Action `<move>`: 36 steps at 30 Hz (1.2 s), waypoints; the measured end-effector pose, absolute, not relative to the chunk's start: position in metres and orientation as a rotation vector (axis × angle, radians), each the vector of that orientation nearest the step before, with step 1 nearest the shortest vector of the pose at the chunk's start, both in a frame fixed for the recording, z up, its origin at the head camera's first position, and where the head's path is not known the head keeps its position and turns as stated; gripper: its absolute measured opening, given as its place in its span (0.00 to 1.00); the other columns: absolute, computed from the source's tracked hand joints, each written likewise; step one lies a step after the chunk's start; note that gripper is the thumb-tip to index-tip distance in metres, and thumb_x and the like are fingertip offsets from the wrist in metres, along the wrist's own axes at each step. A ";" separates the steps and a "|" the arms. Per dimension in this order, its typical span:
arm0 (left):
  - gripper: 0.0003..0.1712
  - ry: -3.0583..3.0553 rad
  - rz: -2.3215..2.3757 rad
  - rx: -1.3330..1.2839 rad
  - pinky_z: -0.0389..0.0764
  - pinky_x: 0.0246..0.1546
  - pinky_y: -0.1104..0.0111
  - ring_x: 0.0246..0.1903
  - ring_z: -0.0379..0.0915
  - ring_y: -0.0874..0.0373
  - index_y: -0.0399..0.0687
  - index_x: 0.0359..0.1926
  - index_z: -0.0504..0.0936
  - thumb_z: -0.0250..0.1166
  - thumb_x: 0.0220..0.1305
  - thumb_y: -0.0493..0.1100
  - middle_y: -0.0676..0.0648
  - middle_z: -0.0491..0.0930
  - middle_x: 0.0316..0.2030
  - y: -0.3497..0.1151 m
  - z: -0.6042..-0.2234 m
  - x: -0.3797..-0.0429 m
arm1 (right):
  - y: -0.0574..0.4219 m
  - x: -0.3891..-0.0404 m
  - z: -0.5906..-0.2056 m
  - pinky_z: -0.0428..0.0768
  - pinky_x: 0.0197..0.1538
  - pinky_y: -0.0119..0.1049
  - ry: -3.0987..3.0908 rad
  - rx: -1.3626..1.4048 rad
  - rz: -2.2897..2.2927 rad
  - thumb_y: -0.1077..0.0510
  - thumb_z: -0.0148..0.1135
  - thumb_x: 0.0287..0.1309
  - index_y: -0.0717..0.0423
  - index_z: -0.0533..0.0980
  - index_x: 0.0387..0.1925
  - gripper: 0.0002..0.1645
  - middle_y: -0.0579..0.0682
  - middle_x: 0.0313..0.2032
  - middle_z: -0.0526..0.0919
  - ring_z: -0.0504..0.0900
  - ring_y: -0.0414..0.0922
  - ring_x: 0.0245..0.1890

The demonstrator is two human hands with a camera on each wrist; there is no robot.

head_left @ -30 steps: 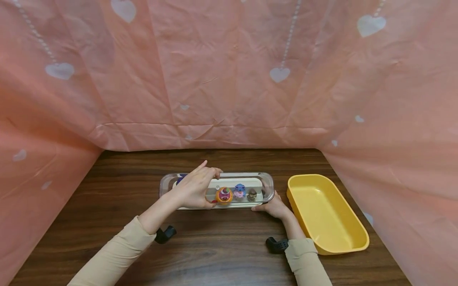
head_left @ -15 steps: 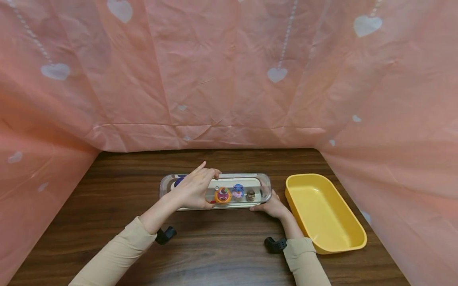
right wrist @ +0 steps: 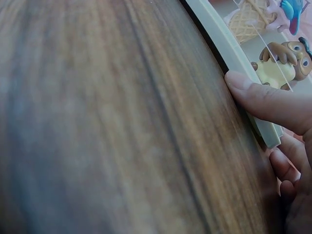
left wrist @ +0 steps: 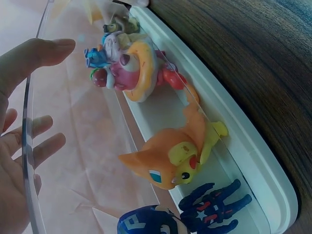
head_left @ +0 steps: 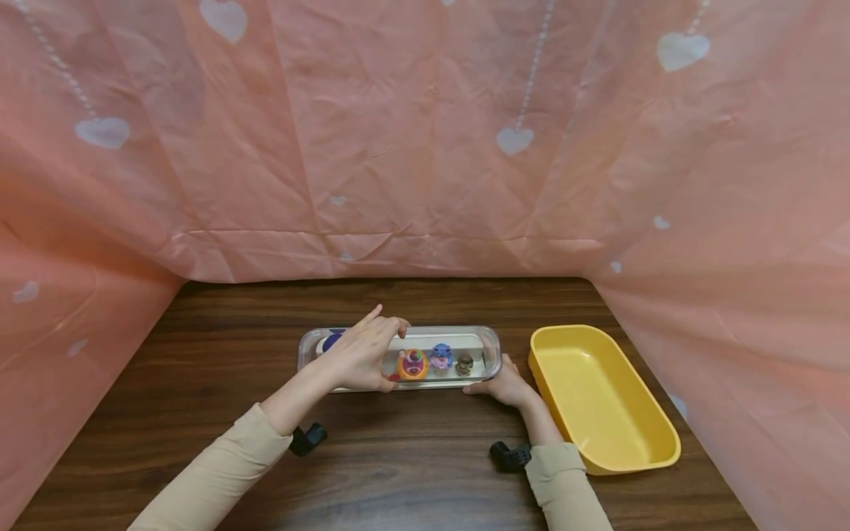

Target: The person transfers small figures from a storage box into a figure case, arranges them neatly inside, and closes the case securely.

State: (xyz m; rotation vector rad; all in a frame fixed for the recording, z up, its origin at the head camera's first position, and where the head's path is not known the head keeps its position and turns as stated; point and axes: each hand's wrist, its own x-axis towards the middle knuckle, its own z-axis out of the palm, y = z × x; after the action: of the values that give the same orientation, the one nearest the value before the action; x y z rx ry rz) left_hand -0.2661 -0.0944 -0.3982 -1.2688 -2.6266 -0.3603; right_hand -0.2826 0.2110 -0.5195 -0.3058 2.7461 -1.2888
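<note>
A long display box with a clear cover (head_left: pixel 493 352) and a white base (left wrist: pixel 280 195) stands in the middle of the table. My left hand (head_left: pixel 361 355) spans the cover from above, thumb at the near side and fingers at the far side. At the right end, my right hand (head_left: pixel 508 383) grips the base, its thumb on the near edge. Inside stand several toy figures: a dark blue one (left wrist: pixel 209 212), an orange fox-like one (left wrist: pixel 161 151), a pink one in an orange ring (head_left: pixel 412 365), a blue one (head_left: pixel 441 357) and a brown owl (right wrist: pixel 282 66). In the head view the left hand hides the fox-like one.
A yellow tray (head_left: pixel 600 402) stands on the brown wooden table (head_left: pixel 398 472) to the right, close beside the right forearm. Pink cloth (head_left: pixel 398 147) with white hearts hangs behind and on both sides.
The head view has shifted slightly. The right end of the clear cover looks a little lower and further left. Both hands keep their places on the box.
</note>
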 end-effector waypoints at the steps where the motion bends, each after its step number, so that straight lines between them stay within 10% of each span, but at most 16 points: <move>1: 0.45 -2.629 -0.365 -1.267 0.50 0.71 0.50 0.55 0.73 0.51 0.45 0.49 0.65 0.83 0.33 0.53 0.45 0.75 0.55 -0.094 -0.399 -0.266 | 0.211 -0.282 -0.520 0.57 0.59 0.58 2.747 -0.306 -1.284 0.53 0.82 0.38 0.46 0.53 0.74 0.65 0.64 0.57 0.73 0.63 0.60 0.56; 36: 0.45 -2.729 -0.386 -1.104 0.53 0.66 0.38 0.55 0.73 0.50 0.48 0.51 0.65 0.82 0.35 0.55 0.48 0.76 0.54 -0.099 -0.408 -0.274 | 0.211 -0.289 -0.512 0.67 0.56 0.52 2.782 -0.354 -1.144 0.51 0.84 0.32 0.58 0.72 0.58 0.48 0.55 0.51 0.80 0.68 0.53 0.49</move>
State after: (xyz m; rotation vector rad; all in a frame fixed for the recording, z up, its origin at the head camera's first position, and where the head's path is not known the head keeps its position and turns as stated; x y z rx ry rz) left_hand -0.2739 -0.0986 -0.4083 -1.1036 -2.7289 -0.3860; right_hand -0.2885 0.2110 -0.5121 -0.3541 2.7822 -1.1444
